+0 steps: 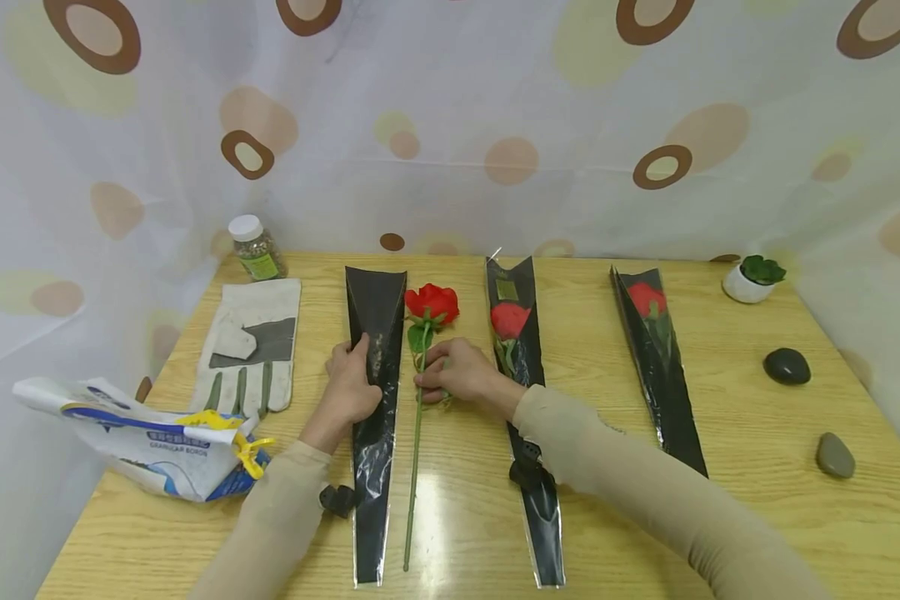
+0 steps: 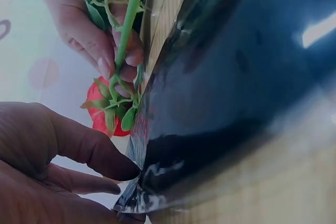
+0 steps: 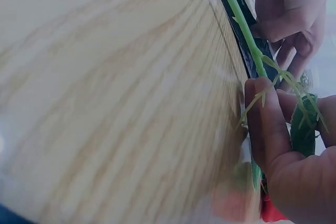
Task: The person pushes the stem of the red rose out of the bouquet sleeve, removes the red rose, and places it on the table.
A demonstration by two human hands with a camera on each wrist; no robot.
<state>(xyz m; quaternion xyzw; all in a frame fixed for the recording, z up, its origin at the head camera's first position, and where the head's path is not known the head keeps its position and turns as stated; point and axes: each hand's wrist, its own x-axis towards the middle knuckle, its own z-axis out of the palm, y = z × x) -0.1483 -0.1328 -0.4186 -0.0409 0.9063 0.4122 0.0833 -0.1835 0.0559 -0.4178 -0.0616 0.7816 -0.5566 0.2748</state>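
Note:
A red artificial rose (image 1: pixel 431 305) with a long green stem lies between two black flower sleeves, bloom away from me. My right hand (image 1: pixel 459 371) pinches its stem below the bloom; the green stem (image 3: pixel 242 22) runs between thumb and fingers in the right wrist view. To its left, a flat black flower sleeve (image 1: pixel 375 450) with clear edges lies with its wide mouth at the far end. My left hand (image 1: pixel 352 387) grips the left edge of that sleeve, thumb on top, as the left wrist view shows at the sleeve's crinkled edge (image 2: pixel 157 174).
Two sleeved roses, one (image 1: pixel 510 321) under my right forearm and another (image 1: pixel 648 298) further right, lie on the table. At left are work gloves (image 1: pixel 258 333), a white-lidded jar (image 1: pixel 257 248) and a printed bag (image 1: pixel 165 454). A potted succulent (image 1: pixel 752 280) and two stones (image 1: pixel 787 366) sit at right.

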